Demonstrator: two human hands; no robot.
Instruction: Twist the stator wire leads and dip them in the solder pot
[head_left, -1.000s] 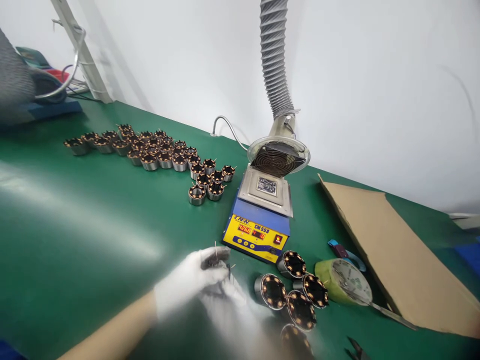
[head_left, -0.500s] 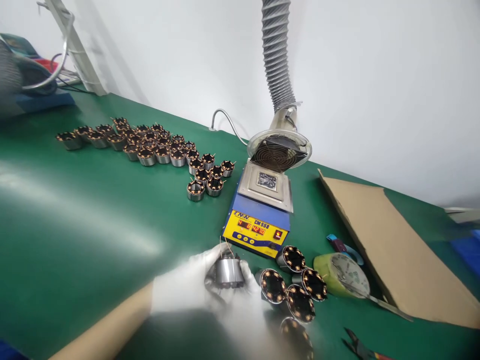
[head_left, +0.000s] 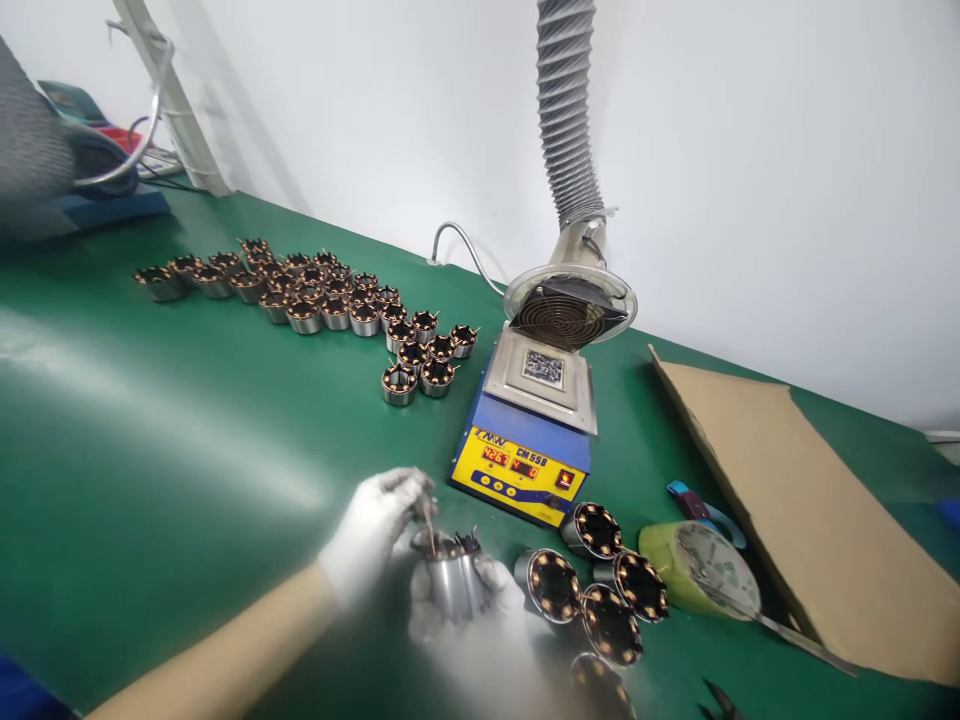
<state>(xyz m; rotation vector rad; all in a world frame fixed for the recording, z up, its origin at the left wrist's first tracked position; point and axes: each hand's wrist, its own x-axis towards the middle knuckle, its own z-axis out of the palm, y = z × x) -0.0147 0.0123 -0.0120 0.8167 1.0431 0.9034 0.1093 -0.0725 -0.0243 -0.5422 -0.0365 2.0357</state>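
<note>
A motor stator (head_left: 454,584), a steel ring with copper windings, is gripped in my right hand (head_left: 495,625), which wears a white glove and is partly blurred. Above its upper rim, my gloved left hand (head_left: 386,510) pinches a copper wire lead (head_left: 429,525) that rises from the windings. Just beyond both hands stands a blue and yellow solder pot (head_left: 517,475) with a lit red display and a square of molten metal (head_left: 543,368) on top. Several more stators (head_left: 553,586) lie on their sides to the right of my right hand.
Many stators (head_left: 304,318) stand grouped at the back left. A fume hood (head_left: 570,305) on a ribbed hose hangs over the pot. To the right are a yellow-green container (head_left: 667,565) with a blade-like tool across it, cardboard (head_left: 757,480), and cutters (head_left: 721,700) at the bottom edge.
My left hand has left the stator's side and moved up and left to its wire lead. The right hand still holds the stator, now slightly lower. The whole view has shifted a little.
</note>
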